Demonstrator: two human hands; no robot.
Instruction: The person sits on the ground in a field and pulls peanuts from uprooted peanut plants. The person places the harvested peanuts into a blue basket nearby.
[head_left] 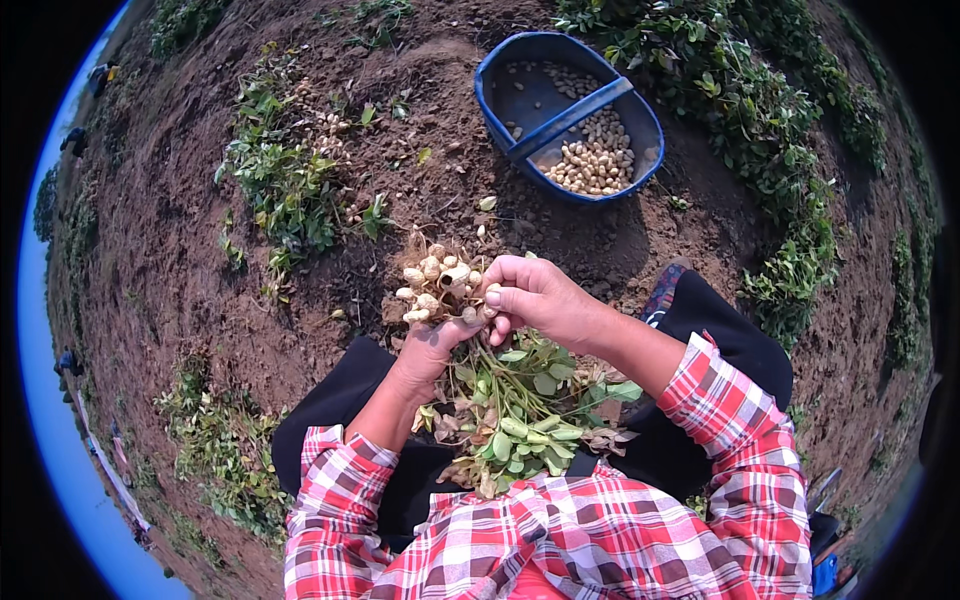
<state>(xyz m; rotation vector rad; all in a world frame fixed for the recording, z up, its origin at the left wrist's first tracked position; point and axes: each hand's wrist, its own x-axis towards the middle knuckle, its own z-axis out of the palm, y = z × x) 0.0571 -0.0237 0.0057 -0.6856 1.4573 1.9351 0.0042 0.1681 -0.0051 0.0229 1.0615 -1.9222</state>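
Fingers (508,268) of the right hand (545,300) are curled almost together, thumb near forefinger, in a pinch at the right edge of the pods (430,278); exactly which pod is gripped cannot be told. By the left hand (437,345), closed just below the cluster, the stems are held, though its curled fingers are mostly hidden. The pods are thus kept upright in front of the body, roots uppermost, with the leaves (520,410) spread over the lap.

Picking seems to be the step in hand. It is best done with the stems held firmly close under the cluster, so that the pull is not taken up by bending. Each pod should be pinched near its joint and twisted off, not squeezed, lest the shell be cracked. Loose pods are best dropped in the basket (570,118), set on the soil (430,110) beyond the hands, slightly right, where others are already gathered.
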